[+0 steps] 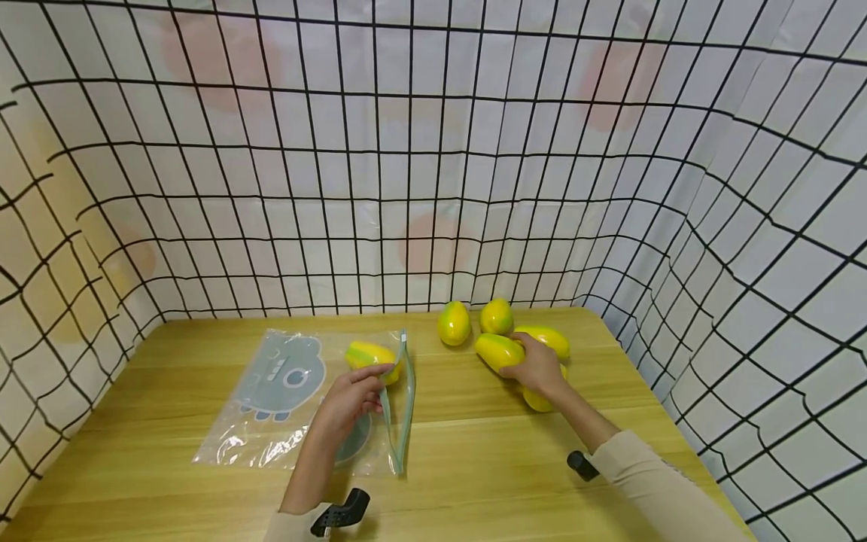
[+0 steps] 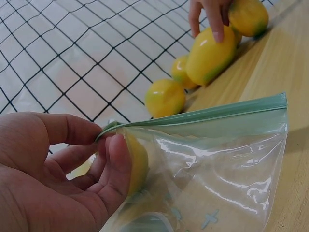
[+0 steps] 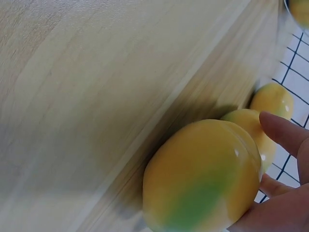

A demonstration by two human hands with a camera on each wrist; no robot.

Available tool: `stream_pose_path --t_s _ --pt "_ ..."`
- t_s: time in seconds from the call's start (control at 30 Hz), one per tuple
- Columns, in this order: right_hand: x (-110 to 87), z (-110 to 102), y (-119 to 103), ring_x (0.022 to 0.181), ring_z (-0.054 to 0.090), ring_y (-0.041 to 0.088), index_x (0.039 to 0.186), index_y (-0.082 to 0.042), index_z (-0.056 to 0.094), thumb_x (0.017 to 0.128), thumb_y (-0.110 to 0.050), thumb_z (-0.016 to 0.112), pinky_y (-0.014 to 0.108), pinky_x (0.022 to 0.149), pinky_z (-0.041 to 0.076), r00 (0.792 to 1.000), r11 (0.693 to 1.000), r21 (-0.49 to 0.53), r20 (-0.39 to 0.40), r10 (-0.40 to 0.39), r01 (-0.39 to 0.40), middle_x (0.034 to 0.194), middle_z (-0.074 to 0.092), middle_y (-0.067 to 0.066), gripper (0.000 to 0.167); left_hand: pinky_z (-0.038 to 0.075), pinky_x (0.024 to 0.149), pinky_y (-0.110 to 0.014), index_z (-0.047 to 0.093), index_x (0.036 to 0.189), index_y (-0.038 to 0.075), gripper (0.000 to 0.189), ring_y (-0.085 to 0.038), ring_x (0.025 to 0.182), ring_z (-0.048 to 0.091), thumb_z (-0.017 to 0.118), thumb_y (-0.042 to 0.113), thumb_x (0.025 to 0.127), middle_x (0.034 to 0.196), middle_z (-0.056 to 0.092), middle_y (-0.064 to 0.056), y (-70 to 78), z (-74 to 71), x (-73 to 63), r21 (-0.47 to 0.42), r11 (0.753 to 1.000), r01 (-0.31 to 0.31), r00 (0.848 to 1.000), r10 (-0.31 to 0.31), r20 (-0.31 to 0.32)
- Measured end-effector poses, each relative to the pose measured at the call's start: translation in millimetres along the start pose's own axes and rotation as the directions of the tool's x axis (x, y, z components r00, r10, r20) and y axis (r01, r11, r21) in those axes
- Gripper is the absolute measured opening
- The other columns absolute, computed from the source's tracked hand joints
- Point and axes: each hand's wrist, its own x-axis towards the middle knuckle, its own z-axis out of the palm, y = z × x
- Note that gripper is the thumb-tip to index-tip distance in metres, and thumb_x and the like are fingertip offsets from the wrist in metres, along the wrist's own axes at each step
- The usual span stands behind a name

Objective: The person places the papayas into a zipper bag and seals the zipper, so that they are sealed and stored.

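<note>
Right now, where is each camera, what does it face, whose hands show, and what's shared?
Head: on the head, facing forward and down at the table; left hand, right hand and forearms show.
Left wrist: worn there, facing the left hand and plastic bag; right hand shows.
Right wrist: worn there, facing yellow fruits; part of the right hand shows.
Head and left wrist share both hands and bag.

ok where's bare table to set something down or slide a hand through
The wooden tabletop is bare between the green-edged clear plastic zip bag and the right hand, and left of the bag. It's crowded around the right hand, where glossy yellow-green oval fruits cluster, and at the bag's mouth, by the left hand.
</note>
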Motion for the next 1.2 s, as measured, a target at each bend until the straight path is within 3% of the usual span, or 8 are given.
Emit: stream_pose_path --t_s 0.53,0.83,1.2 --pt "-3.4 5.2 -1.9 0.131 0.052 0.047 0.143 0.0 0.051 0.082 -0.021 0.082 0.062 0.109 0.042 1.0 1.0 0.005 -0.022 0.007 -0.007 0.14 0.058 0.023 0.072 0.054 0.059 -0.023 0.065 0.131 -0.002 0.039 -0.013 0.065 0.053 0.054 0.003 0.095 0.089 0.055 -0.004 -2.1 -0.9 -1.0 0.01 1.0 -0.001 1.0 0.001 -0.01" --pt "-0.6 4.9 -4.4 0.125 0.056 0.042 0.144 -0.003 0.051 0.084 -0.026 0.08 0.059 0.104 0.047 0.999 1.0 0.008 -0.049 0.022 -0.021 0.14 0.058 0.023 0.07 0.054 0.058 -0.022 0.066 0.131 -0.001 0.039 -0.013 0.064 0.052 0.054 0.002 0.094 0.104 0.062 -0.013 1.8 -0.2 3.6 -0.013 1.0 -0.005 1.0 0.005 -0.012" --pt "-3.1 4.5 -5.4 0.126 0.056 0.04 0.142 -0.003 0.053 0.083 -0.03 0.077 0.057 0.106 0.046 0.996 0.998 0.048 -0.074 0.043 -0.039 0.141 0.058 0.022 0.069 0.055 0.059 -0.024 0.065 0.132 -0.001 0.04 -0.014 0.065 0.053 0.053 0.001 0.095 0.09 0.055 -0.006 0.1 -0.5 -0.7 0.002 1.0 -0.002 1.0 0.002 -0.007"
